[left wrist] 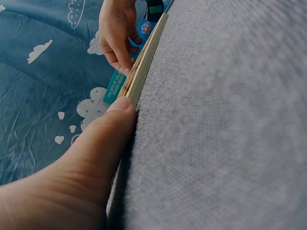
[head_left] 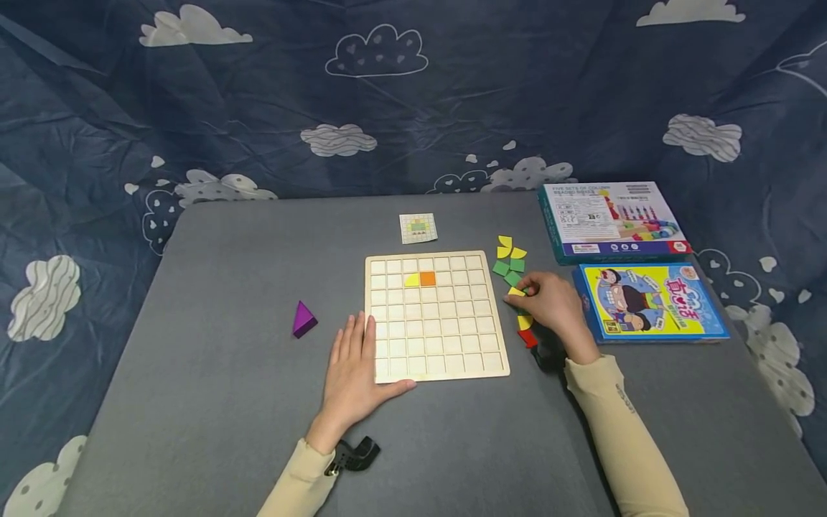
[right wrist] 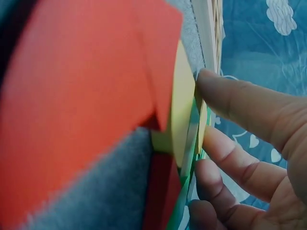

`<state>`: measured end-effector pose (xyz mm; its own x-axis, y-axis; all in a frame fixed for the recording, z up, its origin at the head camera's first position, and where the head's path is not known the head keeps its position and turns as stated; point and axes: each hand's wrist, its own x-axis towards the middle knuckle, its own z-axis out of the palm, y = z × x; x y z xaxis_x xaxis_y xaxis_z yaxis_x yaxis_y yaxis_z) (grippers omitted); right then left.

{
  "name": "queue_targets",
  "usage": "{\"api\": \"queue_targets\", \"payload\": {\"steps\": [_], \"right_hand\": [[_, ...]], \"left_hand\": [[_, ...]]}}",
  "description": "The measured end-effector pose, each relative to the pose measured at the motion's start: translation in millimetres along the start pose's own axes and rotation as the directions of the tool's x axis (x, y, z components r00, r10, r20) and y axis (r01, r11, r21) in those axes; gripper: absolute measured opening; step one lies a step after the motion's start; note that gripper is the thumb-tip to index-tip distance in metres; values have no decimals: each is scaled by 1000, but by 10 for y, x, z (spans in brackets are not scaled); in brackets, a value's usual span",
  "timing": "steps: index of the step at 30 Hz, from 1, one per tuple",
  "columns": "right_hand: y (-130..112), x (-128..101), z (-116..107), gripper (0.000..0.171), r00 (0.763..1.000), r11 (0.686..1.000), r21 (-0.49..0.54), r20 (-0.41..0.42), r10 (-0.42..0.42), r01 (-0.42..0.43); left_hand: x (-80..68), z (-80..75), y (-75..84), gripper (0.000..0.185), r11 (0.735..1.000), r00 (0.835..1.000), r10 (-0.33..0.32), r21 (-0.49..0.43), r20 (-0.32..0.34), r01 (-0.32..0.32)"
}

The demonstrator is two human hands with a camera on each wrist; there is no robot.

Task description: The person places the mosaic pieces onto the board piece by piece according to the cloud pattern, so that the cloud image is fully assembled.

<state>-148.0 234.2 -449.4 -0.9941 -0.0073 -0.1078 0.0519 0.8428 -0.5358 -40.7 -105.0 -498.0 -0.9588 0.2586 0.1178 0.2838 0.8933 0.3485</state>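
A wooden grid board [head_left: 446, 345] lies flat on the grey table, with a yellow tile [head_left: 412, 280] and an orange square tile [head_left: 428, 278] side by side in its upper cells. My left hand [head_left: 352, 366] rests along the board's left edge, fingers straight; its thumb [left wrist: 96, 148] touches the near edge in the left wrist view. Right of the board, my right hand [head_left: 552, 301] pinches a yellow tile [head_left: 516, 291] between thumb and fingers. Around it lie green tiles [head_left: 512, 278], other yellow tiles [head_left: 505, 241] and a red tile [head_left: 528, 337], which looms blurred in the right wrist view.
A small pattern card [head_left: 418, 228] lies beyond the board. A purple triangular block [head_left: 304, 320] stands to the left. Two boxes, a white and teal one [head_left: 614, 215] and a blue and yellow one [head_left: 652, 301], lie at the right. Behind hangs a cloud-patterned dark blue cloth [head_left: 271, 93].
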Motion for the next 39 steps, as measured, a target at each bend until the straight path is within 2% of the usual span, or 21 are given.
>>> {"api": "queue_targets", "payload": {"steps": [13,18,26,33,39], "right_hand": [[-15,10,14,27,998,999,28,-41,-37,38],[0,-6,15,22,998,996,61,-19,-60,61],[3,-14,3,20,996,985,152,29,-83,77],[-68,-7,-18,22,994,966,248,58,-89,72],[-161,17,19,23,992,953,290,65,-111,88]], "left_hand": [[14,-2,-8,122,1000,1000,3,5,-4,-3],[-1,-1,-5,123,1000,1000,1,-5,-6,-1],[-5,5,-1,121,999,997,35,-3,-63,-35],[2,4,3,123,1000,1000,2,-7,-13,-2],[0,3,2,124,1000,1000,-3,-7,-8,2]]}}
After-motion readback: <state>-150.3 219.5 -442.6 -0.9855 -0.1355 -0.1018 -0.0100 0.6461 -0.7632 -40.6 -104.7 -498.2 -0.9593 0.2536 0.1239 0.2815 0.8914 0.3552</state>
